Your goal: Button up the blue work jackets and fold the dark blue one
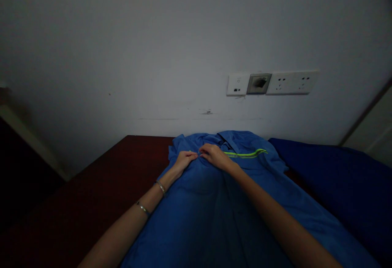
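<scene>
A blue work jacket (190,206) with a yellow-green and grey reflective strip (246,154) lies spread out, its top bunched against the wall. My left hand (184,161) is closed in a pinch on the jacket's cloth near the strip's left end. Close beside it, fingertips almost touching, my right hand (215,155) pinches a small bit of the same cloth. Whether a button or other fastener sits between the fingers is too small to tell. Two bracelets (160,187) circle my left wrist and forearm.
Beneath the jacket is a dark red-brown wooden tabletop (122,174), its far edge against a white wall (137,47). On the right lies a dark blue cloth (330,178). A row of sockets and a switch plate (278,83) is set in the wall.
</scene>
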Motion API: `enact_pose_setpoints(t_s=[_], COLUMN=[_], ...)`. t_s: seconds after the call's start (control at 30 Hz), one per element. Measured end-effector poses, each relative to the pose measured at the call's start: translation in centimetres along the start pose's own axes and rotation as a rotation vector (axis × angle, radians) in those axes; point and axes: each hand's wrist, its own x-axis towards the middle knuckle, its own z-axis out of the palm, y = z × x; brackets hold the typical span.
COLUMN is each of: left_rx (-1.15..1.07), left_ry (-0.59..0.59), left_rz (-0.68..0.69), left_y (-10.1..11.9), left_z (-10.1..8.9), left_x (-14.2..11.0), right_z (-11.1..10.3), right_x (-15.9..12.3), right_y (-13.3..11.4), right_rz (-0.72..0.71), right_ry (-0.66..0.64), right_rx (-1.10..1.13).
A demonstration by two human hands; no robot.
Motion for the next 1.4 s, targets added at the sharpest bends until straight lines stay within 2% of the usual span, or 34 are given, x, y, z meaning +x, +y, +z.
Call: enact_pose_setpoints(t_s=[0.3, 0.43, 0.53, 0.73, 0.83, 1.17, 1.4], left_rx=[0.061, 0.105, 0.184, 0.409, 0.528, 0.637, 0.638], left_ry=[0.024, 0.032, 0.037, 0.024, -0.006, 0.007, 0.019], left_rz=[0.048, 0.048, 0.070, 0.322, 0.394, 0.398, 0.395], left_y=[-0.5, -0.5, 0.0, 0.7, 0.6, 1.0, 0.9], left_z=[0.1, 0.1, 0.0, -0.2, -0.2, -0.3, -0.2], left_x=[0.1, 0.3, 0.3, 0.3, 0.3, 0.5, 0.6], right_z=[-0.8, -1.1, -1.3, -1.3, -1.1, -0.7, -0.5], right_x=[0.2, 0.2, 0.2, -0.1, -0.2, -0.4, -0.5], right_y=[-1.7, -2.0, -2.0, -1.6, -1.3, -1.0, -0.9], right_rz=[0.064, 0.055, 0.035, 0.034, 0.017, 0.012, 0.021], right_ry=[-0.213, -0.257, -0.234, -0.174, -0.155, -0.093, -0.046], right_rx=[-0.236, -0.317, -0.324, -0.311, -0.305, -0.266, -0.236])
